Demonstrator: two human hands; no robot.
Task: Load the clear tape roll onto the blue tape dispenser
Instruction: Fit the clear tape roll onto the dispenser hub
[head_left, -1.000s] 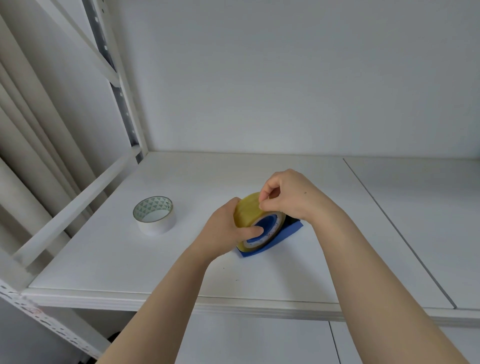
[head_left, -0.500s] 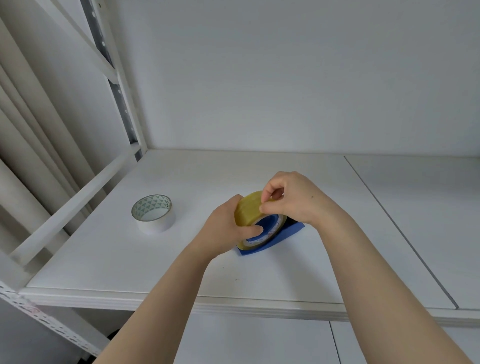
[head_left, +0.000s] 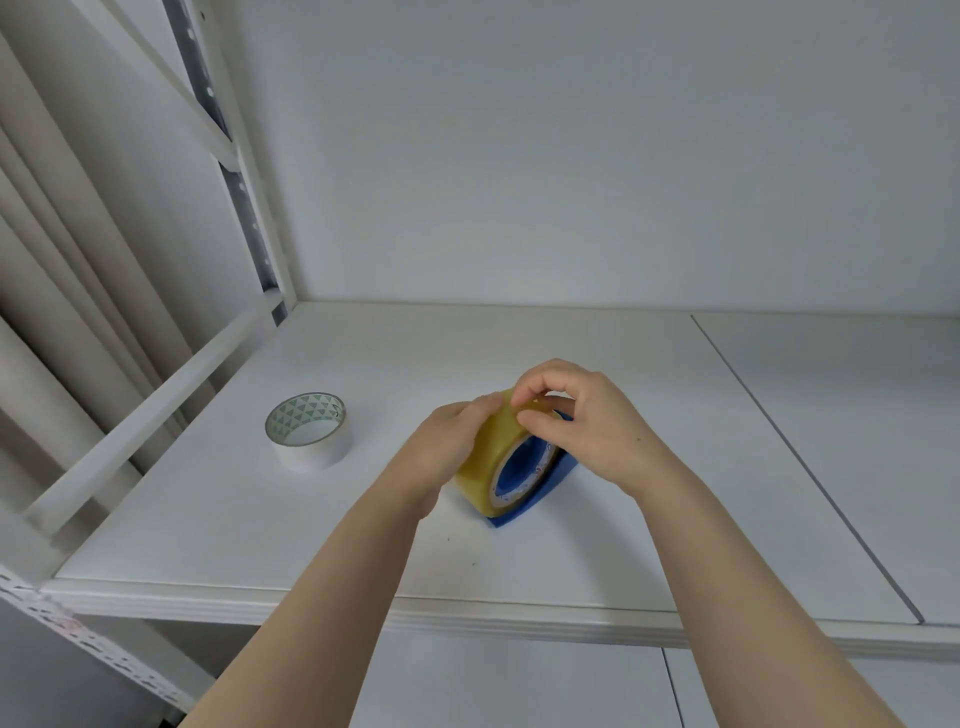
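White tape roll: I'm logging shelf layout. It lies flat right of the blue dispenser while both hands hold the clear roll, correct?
No. In the head view the white tape roll lies flat left of the blue tape dispenser; the left hand and right hand do hold the clear tape roll.

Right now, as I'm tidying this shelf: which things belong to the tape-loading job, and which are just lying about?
In the job: clear tape roll, blue tape dispenser, left hand, right hand.
Lying about: white tape roll, off to the left on the shelf.
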